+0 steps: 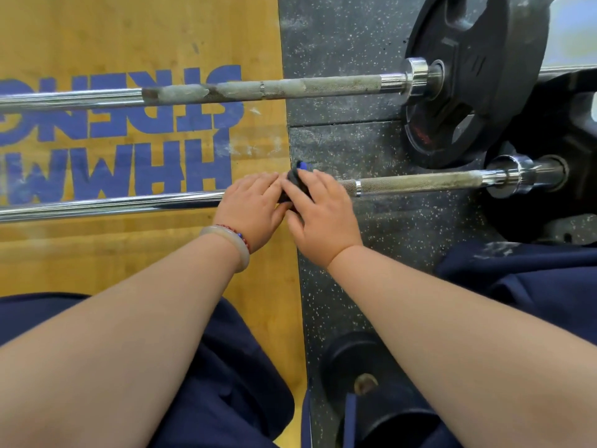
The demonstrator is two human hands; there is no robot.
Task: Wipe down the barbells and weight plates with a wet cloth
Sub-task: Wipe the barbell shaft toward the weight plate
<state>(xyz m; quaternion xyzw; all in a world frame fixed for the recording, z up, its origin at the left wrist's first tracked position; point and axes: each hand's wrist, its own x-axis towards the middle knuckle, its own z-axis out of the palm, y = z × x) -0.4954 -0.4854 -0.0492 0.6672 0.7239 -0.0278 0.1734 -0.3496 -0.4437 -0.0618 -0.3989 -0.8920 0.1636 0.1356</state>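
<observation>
Bright, even indoor light; shadows soft. Glare streaks along the near barbell (113, 206) chrome. Beyond it, the upper right corner is washed out. Wide-angle bowing; foreground slightly soft.

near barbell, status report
On near barbell: left hand and right hand grip cloth. Chalk on far barbell. Nothing in the way.

Far barbell (339, 85) being rested across upper frame, near barbell (420, 182) across centre; weight plate (504, 59) being borne upper right; cloth (294, 181) being held centre.
</observation>
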